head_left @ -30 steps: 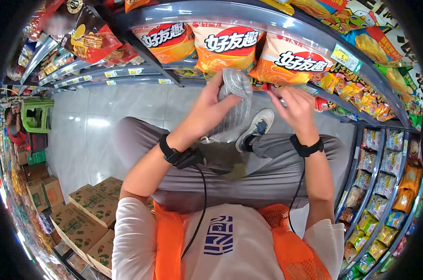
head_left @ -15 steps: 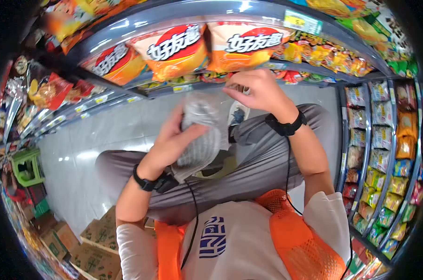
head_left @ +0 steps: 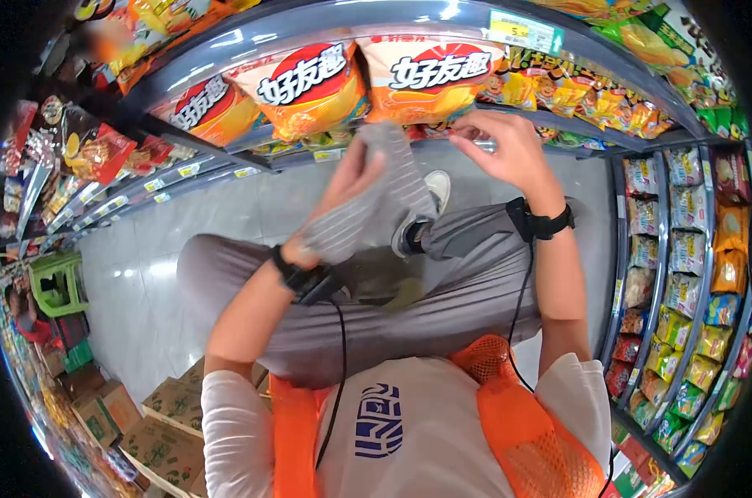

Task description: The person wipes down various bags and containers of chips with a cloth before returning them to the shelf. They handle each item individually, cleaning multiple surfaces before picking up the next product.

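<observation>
My left hand (head_left: 355,178) is closed around a grey striped cloth (head_left: 388,187), which hangs over the fingers and down toward the wrist. Part of the cloth is smeared by motion. My right hand (head_left: 513,149) is raised in front of the lower shelf edge, its fingers bent and the thumb apart from them. Nothing shows between them. Just beyond both hands, large orange and white snack bags (head_left: 430,79) stand on the shelf, with another such bag (head_left: 301,87) to the left.
Shelf rails with a price tag (head_left: 521,31) run across the front. Packed snack racks (head_left: 687,274) stand at the right. Cardboard boxes (head_left: 164,448) and a green plastic stool (head_left: 56,285) are at the left. My crossed legs (head_left: 476,257) are below my hands on the tiled floor (head_left: 135,307).
The cloth has gone from bunched to spread out, draping over my left hand and wrist. My right hand has shifted slightly to the right.
</observation>
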Demonstrator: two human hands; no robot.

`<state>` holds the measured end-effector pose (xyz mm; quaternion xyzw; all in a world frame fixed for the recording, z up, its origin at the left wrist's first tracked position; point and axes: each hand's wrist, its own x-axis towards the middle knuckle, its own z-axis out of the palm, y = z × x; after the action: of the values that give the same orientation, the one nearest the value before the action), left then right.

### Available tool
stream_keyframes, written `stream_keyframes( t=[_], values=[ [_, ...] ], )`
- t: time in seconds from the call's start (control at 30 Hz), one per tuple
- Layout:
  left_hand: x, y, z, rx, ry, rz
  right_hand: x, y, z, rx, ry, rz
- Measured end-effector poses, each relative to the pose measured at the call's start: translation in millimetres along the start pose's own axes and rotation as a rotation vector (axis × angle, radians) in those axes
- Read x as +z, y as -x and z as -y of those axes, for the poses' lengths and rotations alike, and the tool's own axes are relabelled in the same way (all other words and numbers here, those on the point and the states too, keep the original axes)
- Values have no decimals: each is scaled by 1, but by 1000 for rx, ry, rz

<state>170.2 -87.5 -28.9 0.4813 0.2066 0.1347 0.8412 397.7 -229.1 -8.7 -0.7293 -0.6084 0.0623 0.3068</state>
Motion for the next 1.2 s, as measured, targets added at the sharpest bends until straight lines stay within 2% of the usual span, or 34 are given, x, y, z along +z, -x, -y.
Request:
stream_keyframes(
  t=[0.13,0.23,0.33,0.57,0.67,0.87,0.97,1.1,1.2],
  values=[
    [2,-33,36,210,-98,-5,16,-8,3,-28,96,-85],
    [0,-51,43,241,-172,-19,21,-14,-5,40,17,-134],
    [-4,-60,36,299,-295,-18,25,-21,-11,8,17,-155],
    [-13,-70,44,228,-254,-29,23,-25,2,35,160,-145],
    [-28,-71,56,206,-157,41,24,-22,2,-67,206,-191],
    [-26,-36,45,24,-169,140,24,-15,19,79,12,-36],
    [-29,-27,48,56,-141,153,31,-17,34,-38,-95,-40],
    [-34,-12,39,30,-88,186,38,-19,43,-65,-96,35],
    [-37,6,24,-36,-273,139,48,-22,50,-112,-214,150]
  ],
)
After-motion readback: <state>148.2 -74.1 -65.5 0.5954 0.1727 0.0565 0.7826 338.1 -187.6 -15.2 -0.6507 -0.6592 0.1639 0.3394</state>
